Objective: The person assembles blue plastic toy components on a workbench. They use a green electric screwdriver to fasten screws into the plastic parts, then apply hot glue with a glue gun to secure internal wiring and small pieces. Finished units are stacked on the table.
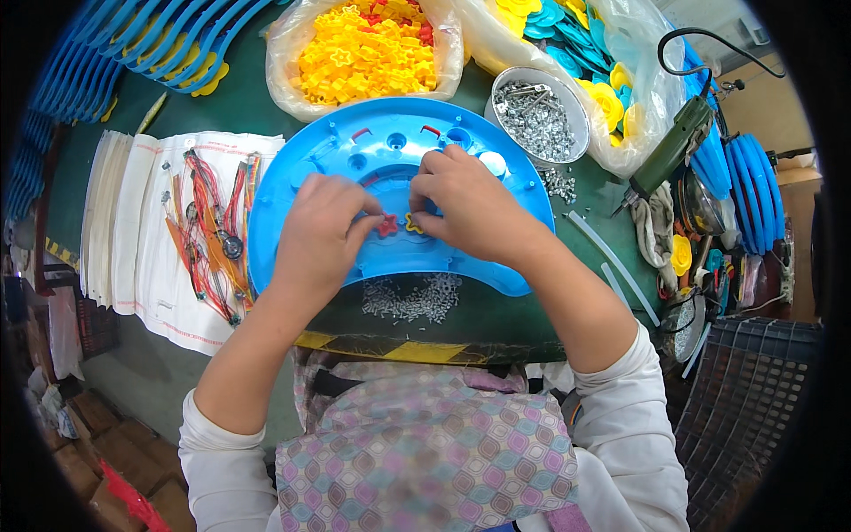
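Note:
A curved blue plastic panel [312, 246] lies on the green bench, its inner side with posts and sockets facing up. Over its left half is my left hand [320, 223], the thumb and forefinger pinched at the edge of a red star-shaped plastic piece [387, 225]. My right hand [465, 199] bends over the right half, with thumb and forefinger on a yellow star-shaped piece [413, 224]. Both stars sit side by side at the panel's inner curve; how deep they are seated is partly hidden. Red strips show near the panel's top.
Loose screws [412, 299] lie by the striped front edge. A metal bowl of screws [535, 120] and a bag of yellow stars [365, 56] stand behind. Wired parts [213, 233] rest on white cloth at left. A green electric screwdriver [675, 146] hangs at right.

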